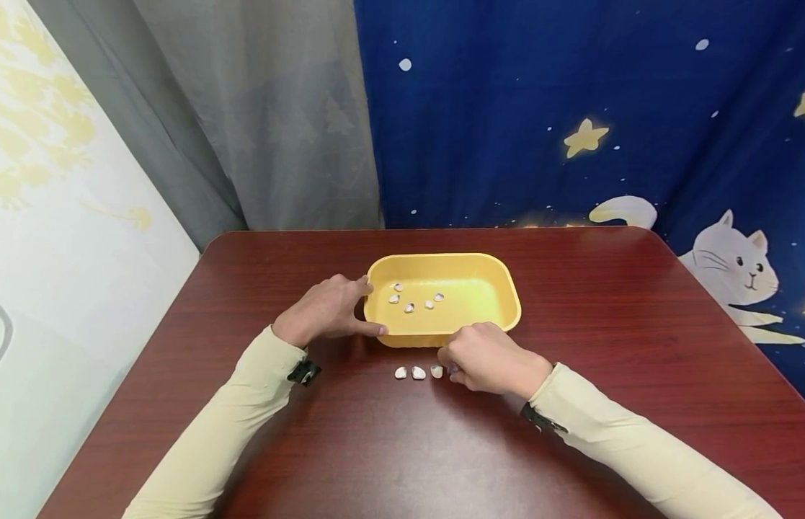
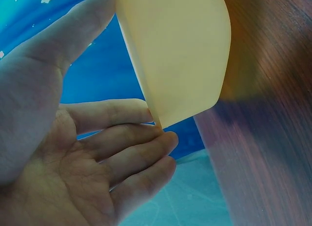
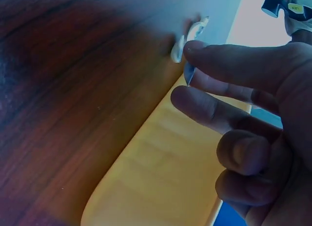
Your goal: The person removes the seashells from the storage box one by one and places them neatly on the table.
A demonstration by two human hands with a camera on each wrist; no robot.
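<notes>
My left hand (image 1: 331, 308) rests against the left end of a yellow plastic tub (image 1: 476, 299), thumb at the near rim and fingers at the far corner. In the left wrist view those fingers (image 2: 139, 155) look nearly straight, with a gap between palm and tub. Just in front of the tub my right hand (image 1: 489, 358) pinches a small pale shell (image 3: 188, 73) between thumb and fingers. That hand is at the right end of a short row of white shells (image 1: 418, 373) on the table. Several similar shells (image 1: 409, 308) lie inside the tub, mostly toward its left.
The reddish-brown wooden table (image 1: 298, 440) extends around the tub. Behind its far edge hang a grey curtain (image 1: 285, 130) and a blue curtain (image 1: 480, 122) with stars and a cat. A white patterned wall panel (image 1: 65, 202) stands along the left.
</notes>
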